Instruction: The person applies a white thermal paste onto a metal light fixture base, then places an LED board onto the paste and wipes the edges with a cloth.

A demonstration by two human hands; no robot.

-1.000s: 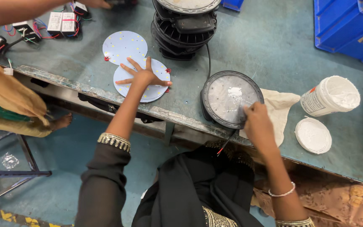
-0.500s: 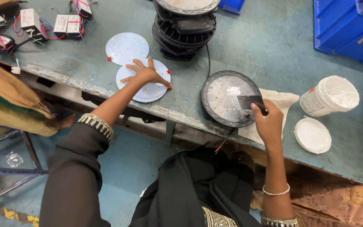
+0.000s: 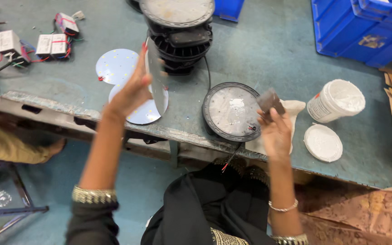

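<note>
Left hand [image 3: 134, 88] lifted above the near table edge, fingers curled round a thin round white disc [image 3: 156, 79] held almost edge-on and upright, thumb on the near face, forearm rising steeply from the lower left with a gold bangle at the wrist; right hand [image 3: 275, 131] raised to the right of it, fingers pinched shut on a small dark flat scraper-like piece [image 3: 269, 100], blurred so its exact kind is unclear, palm facing the camera, wrist with a thin bracelet, forearm coming straight up from below; between the two hands and just left of the right hand a round black lamp housing [image 3: 232, 111] with a pale metal plate inside lies flat on the grey-green table [image 3: 268, 50], its wire hanging over the near edge; under the lifted disc another white disc [image 3: 144, 113] lies flat at the table edge, a third white disc [image 3: 116, 66] further back and left, overlapping it; stack of black finned lamp bodies [image 3: 178, 31] far centre; white cloth [image 3: 291, 109] under the right hand's side of the housing; white tub [image 3: 336, 100] on its side to the right, its white lid [image 3: 323, 143] nearer, just below; blue crates [image 3: 364, 27] far right; small white driver boxes with red wires [image 3: 32, 43] far left
</note>
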